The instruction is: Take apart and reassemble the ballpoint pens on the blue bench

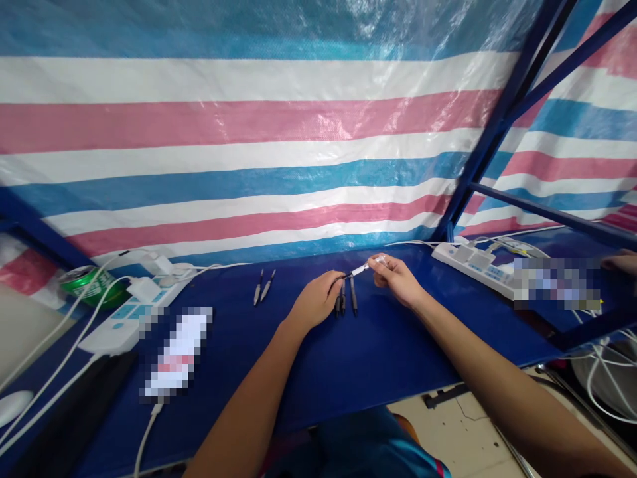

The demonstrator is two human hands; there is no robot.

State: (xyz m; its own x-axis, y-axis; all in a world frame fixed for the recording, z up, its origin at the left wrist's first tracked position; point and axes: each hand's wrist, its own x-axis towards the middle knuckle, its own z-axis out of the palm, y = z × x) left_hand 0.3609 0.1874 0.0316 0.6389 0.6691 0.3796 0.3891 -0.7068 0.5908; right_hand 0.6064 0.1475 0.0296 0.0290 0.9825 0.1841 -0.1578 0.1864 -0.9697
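Observation:
My left hand (pixel 318 300) is closed, its thumb and fingers pinching the dark end of a slim pen (pixel 347 275) above the desk. My right hand (pixel 395 280) is closed in a pinch at the other end, on a whitish, partly clear piece (pixel 359 269) in line with the pen. Whether that piece is a wrapper or a part of the pen I cannot tell. Just below lie dark pens (pixel 353 296), partly hidden by my left fingers. Off to the left, two grey-and-black pens (pixel 264 287) rest side by side on the blue desk (pixel 298 398).
A white power strip (pixel 124 318) with chargers and cables, a green can (pixel 94 284) and a blurred-out phone (pixel 179 352) are at left. Another power strip (pixel 472 269) stands at right, near blue metal bars (pixel 490 143) and another person's hand (pixel 622 263). Striped sheeting (pixel 249 126) hangs behind.

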